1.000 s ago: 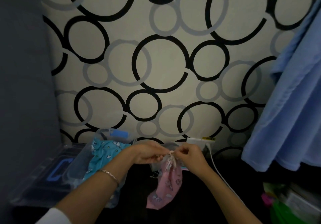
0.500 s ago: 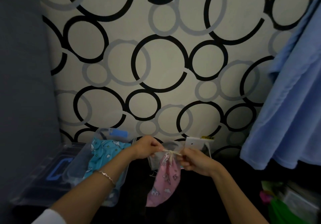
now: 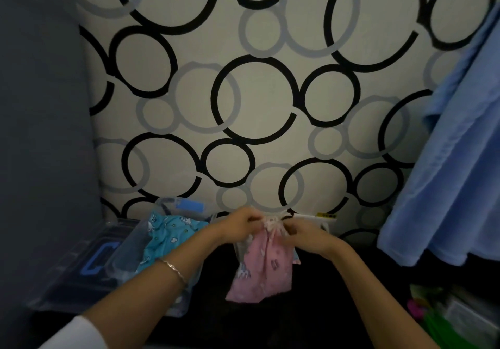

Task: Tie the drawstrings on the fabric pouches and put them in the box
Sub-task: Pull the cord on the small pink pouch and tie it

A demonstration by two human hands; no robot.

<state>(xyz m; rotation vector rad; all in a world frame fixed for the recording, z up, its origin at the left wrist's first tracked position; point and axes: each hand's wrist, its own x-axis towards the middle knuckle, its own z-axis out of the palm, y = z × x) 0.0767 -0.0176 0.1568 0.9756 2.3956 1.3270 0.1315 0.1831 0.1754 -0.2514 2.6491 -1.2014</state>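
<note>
A pink printed fabric pouch (image 3: 263, 270) hangs in mid-air over the dark tabletop, its gathered neck held up between both hands. My left hand (image 3: 239, 226) pinches the pale drawstring (image 3: 273, 224) at the left of the neck. My right hand (image 3: 304, 233) pinches it at the right, fingers curled close to the knot. A clear plastic box (image 3: 130, 251) stands at the left with a turquoise printed pouch (image 3: 167, 237) lying inside it.
The box's lid (image 3: 81, 264), with a blue handle, lies to the left of the box. A blue cloth (image 3: 454, 164) hangs at the right. A white packet (image 3: 323, 217) leans on the circle-patterned wall behind my hands. Colourful clutter (image 3: 443, 316) sits at the lower right.
My hands drew apart half a second ago, pulling the drawstring taut, and have now come back together at the pouch's neck. The pouch stays hanging in about the same place.
</note>
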